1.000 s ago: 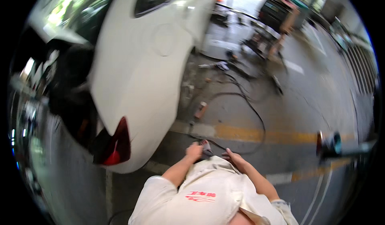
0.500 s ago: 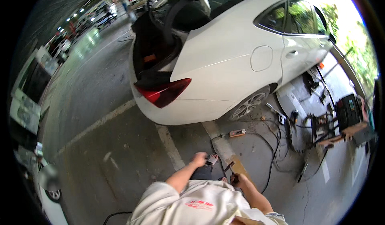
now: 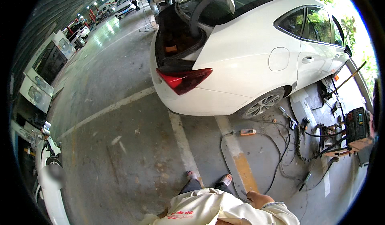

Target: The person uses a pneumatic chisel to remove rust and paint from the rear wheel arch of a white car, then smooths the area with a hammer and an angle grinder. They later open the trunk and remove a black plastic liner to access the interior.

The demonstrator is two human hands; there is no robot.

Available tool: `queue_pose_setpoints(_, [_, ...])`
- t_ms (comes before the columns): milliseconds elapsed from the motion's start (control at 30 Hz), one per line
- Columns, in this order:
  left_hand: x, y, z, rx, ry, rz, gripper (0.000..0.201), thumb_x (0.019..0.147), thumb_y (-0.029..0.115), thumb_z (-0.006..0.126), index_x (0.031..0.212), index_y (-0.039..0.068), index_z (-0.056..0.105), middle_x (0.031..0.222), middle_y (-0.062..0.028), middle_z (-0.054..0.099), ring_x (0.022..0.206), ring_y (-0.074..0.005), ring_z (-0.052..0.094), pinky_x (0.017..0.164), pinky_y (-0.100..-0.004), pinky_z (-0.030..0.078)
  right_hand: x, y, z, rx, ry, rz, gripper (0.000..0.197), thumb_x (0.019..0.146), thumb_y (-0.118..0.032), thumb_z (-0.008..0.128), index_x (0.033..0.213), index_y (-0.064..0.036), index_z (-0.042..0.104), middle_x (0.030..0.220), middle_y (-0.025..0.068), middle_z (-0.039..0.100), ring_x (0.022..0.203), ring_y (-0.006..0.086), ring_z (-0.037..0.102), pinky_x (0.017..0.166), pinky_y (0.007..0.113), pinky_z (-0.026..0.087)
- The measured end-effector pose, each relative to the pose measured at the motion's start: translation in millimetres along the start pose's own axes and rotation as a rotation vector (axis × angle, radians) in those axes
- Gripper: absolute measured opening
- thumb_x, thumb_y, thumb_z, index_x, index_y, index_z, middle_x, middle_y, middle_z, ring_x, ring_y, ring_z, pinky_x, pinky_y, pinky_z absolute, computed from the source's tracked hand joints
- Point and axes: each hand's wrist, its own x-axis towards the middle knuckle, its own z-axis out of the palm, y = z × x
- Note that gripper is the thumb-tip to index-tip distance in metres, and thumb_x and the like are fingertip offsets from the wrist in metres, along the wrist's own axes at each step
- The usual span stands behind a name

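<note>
My right hand (image 3: 253, 196) is low beside my right hip, its forearm leaving a cream sleeve. Its fingers look curled, but whatever they hold is hidden. My left hand is out of sight behind my cream shirt (image 3: 200, 203). Ahead stands a white car (image 3: 232, 76) seen from its rear corner, with the trunk lid raised. A small orange-brown item (image 3: 171, 49) lies in the open trunk. The red tail light (image 3: 184, 80) is on the near corner.
On the floor lie an orange-and-white power strip (image 3: 248, 132), looping cables (image 3: 276, 181) and a handled tool (image 3: 305, 180). A machine on a cart (image 3: 357, 125) stands at right. Another white car (image 3: 50, 193) is at left. A person (image 3: 134, 1) stands far back.
The view has shifted, and the car sits farther right. My left hand has dropped out of view. The hammer-like tool seen in my right hand no longer shows.
</note>
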Motion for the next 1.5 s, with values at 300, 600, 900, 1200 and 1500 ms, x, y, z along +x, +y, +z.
queue_pose_setpoints(300, [89,61,-40,-0.433,0.098,0.477,0.021,0.083,0.022,0.064,0.081,0.001,0.068,0.071,-0.0077,0.065,0.066,-0.0160,0.058,0.061,-0.0338,0.047,-10,-52,-60,-0.241,0.451,-0.029,0.026,0.079,-0.028,0.059,0.092,-0.0076,0.068,0.083,0.0072,0.068,0.076,0.0214,0.066,0.067,0.035,0.053])
queue_pose_setpoints(600, [113,-10,-178,-0.703,0.207,0.386,0.024,0.085,0.024,0.061,0.076,0.003,0.063,0.068,-0.0071,0.062,0.060,-0.0160,0.057,0.058,-0.0336,0.044,-106,-177,-44,0.044,0.531,0.157,0.025,0.077,-0.019,0.063,0.099,-0.0090,0.069,0.100,0.0103,0.066,0.093,0.0228,0.064,0.076,0.034,0.053])
queue_pose_setpoints(900, [170,-95,-205,-0.478,0.108,0.128,0.025,0.090,0.027,0.058,0.093,0.001,0.058,0.071,-0.0072,0.060,0.060,-0.0194,0.055,0.059,-0.0380,0.046,-93,-404,30,-0.171,0.229,-0.080,0.011,0.080,-0.012,0.062,0.088,-0.0099,0.069,0.081,0.0053,0.066,0.073,0.0190,0.063,0.062,0.034,0.053])
queue_pose_setpoints(1200, [254,85,-406,-0.438,0.121,0.481,0.025,0.090,0.027,0.057,0.092,0.003,0.058,0.073,-0.0074,0.059,0.064,-0.0194,0.056,0.061,-0.0373,0.047,-106,-646,-74,-0.343,0.314,-0.317,0.017,0.087,-0.019,0.053,0.082,-0.0104,0.067,0.077,0.0043,0.064,0.066,0.0179,0.060,0.059,0.034,0.051])
queue_pose_setpoints(1500, [318,173,-561,-0.391,0.096,0.590,0.024,0.090,0.028,0.057,0.092,0.004,0.058,0.074,-0.0075,0.059,0.067,-0.0193,0.056,0.064,-0.0366,0.048,-129,-967,-98,-0.671,0.381,-0.758,0.030,0.092,-0.029,0.048,0.106,-0.0033,0.056,0.102,0.0124,0.058,0.088,0.0250,0.055,0.074,0.040,0.047])
